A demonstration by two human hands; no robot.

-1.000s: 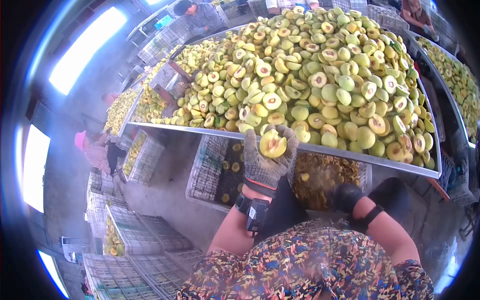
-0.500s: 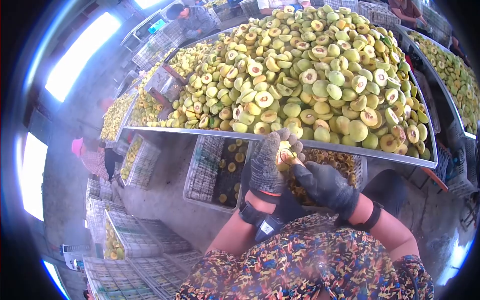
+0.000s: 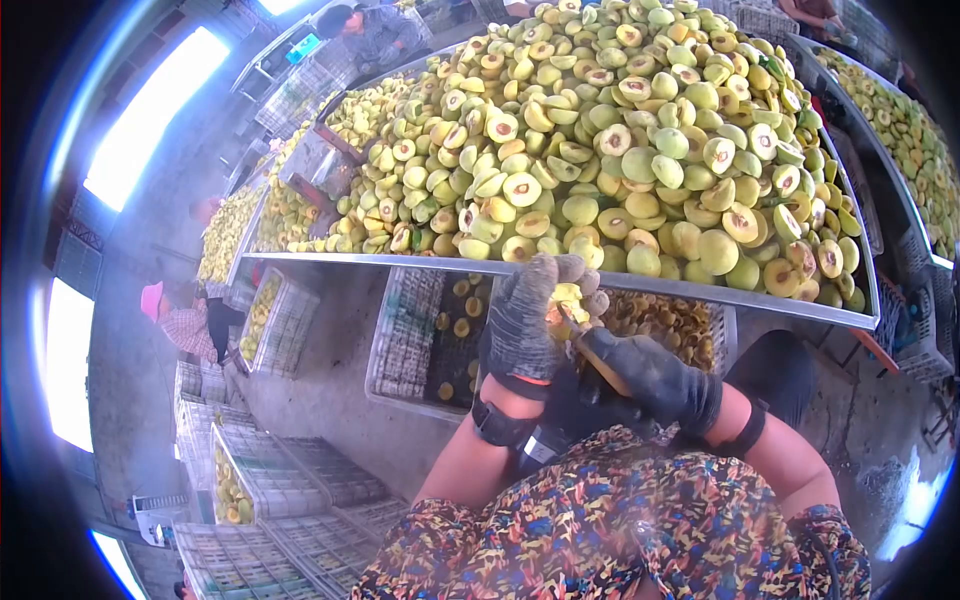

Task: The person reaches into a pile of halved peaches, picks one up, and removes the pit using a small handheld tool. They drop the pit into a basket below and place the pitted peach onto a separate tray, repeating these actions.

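My left hand (image 3: 524, 325), in a grey knit glove, grips a halved yellow-green fruit (image 3: 567, 297) just below the front rim of the metal table (image 3: 400, 264). My right hand (image 3: 650, 378), in a black glove, holds a small tool with a yellowish handle (image 3: 603, 366) whose tip is pressed into the cut face of that fruit half. A huge heap of halved fruit (image 3: 620, 150), many with brown pits showing, covers the table above both hands.
Under the table stand plastic crates: one with a few fruit halves (image 3: 455, 330), one with brownish pits (image 3: 665, 322). More crates (image 3: 280, 490) are stacked lower left. Other people work at the far table end (image 3: 365, 30) and at the left (image 3: 185, 320).
My left hand turned the fruit half from facing up to facing right. My right hand rose from my lap with the tool and pushed its tip into the fruit.
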